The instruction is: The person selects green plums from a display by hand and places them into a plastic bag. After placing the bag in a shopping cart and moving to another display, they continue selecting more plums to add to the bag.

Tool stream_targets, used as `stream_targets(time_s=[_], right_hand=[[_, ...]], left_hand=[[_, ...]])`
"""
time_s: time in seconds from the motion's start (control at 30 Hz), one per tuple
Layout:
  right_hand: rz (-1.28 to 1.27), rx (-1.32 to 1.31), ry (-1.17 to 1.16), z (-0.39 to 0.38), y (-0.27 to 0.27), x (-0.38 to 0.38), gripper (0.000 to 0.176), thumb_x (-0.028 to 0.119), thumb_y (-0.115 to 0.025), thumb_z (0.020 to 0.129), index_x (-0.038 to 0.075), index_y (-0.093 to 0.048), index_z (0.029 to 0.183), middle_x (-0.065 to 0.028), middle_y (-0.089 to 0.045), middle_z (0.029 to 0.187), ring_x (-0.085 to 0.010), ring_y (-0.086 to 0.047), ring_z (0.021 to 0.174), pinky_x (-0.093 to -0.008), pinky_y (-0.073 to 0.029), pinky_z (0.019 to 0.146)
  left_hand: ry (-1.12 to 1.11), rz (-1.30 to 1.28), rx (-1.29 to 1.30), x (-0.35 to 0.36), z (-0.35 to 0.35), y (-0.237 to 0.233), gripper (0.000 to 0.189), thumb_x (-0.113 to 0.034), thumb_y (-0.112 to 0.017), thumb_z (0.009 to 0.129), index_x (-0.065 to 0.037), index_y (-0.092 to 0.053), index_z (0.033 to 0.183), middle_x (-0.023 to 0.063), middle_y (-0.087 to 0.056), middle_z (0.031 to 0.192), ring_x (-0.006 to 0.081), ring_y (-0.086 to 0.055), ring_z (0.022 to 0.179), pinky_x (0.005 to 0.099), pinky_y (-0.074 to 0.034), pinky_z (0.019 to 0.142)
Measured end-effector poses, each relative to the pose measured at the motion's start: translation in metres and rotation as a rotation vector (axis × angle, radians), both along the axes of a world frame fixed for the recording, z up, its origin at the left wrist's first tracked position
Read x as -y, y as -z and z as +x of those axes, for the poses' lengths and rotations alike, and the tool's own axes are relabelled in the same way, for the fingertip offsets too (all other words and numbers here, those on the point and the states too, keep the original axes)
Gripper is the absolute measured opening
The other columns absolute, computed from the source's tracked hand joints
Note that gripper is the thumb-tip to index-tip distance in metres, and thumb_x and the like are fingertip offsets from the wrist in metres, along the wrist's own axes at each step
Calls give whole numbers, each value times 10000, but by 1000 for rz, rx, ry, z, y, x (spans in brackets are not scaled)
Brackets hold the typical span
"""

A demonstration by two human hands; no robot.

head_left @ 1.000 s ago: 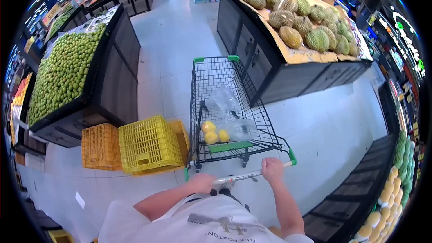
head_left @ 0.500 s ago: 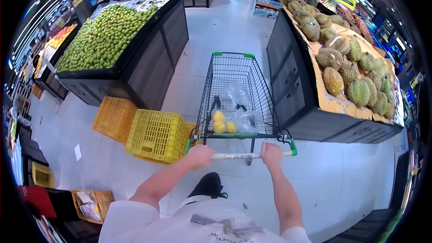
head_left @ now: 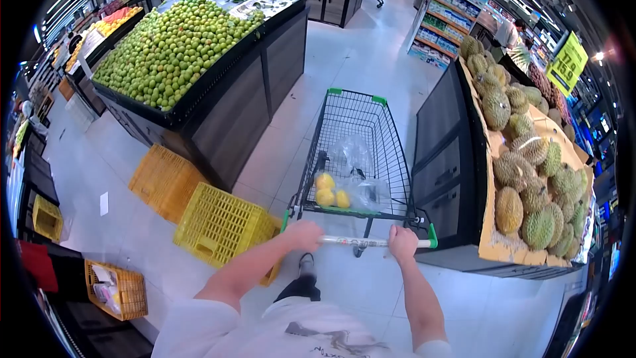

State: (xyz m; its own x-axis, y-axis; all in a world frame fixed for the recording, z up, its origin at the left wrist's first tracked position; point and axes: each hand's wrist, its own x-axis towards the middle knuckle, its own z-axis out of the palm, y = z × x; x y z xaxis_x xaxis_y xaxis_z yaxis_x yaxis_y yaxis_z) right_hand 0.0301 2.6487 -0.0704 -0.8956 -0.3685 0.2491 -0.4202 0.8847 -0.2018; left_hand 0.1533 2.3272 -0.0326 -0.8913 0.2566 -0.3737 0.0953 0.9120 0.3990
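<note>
Both my hands grip the push bar (head_left: 361, 242) of a black wire shopping cart (head_left: 391, 156) with green corners. My left hand (head_left: 303, 234) holds the bar's left end, and my right hand (head_left: 402, 241) holds it nearer the right end. Inside the basket lie clear plastic bags (head_left: 351, 152), one holding yellow fruits (head_left: 326, 189). The cart points down the aisle between two dark produce stands.
A stand heaped with green fruit (head_left: 172, 46) is on the left. Durians (head_left: 530, 159) fill the stand close to the cart's right side. Yellow and orange crates (head_left: 218, 225) sit on the floor left of the cart. An orange basket (head_left: 118, 290) stands at bottom left. Shelves line the aisle's far end.
The view and cart have swung left, so the aisle now runs straight ahead. The durian stand has slid to the right and the green fruit stand has come nearer. Both hands stayed on the bar.
</note>
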Motion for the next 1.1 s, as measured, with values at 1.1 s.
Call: stream_targets(time_s=[1.1], right_hand=[[269,524,-333,-365,-31,252,610,482,-313,1061,83,-768,983,-204,-749,949,-410,-716,920,-525,-545,856]], left_hand=[[-585,-452,-62,189,-314,11,268,-255,-737,783,-115,-772,1009,90,-742,996,278,-687,1041,514,-441,1062]])
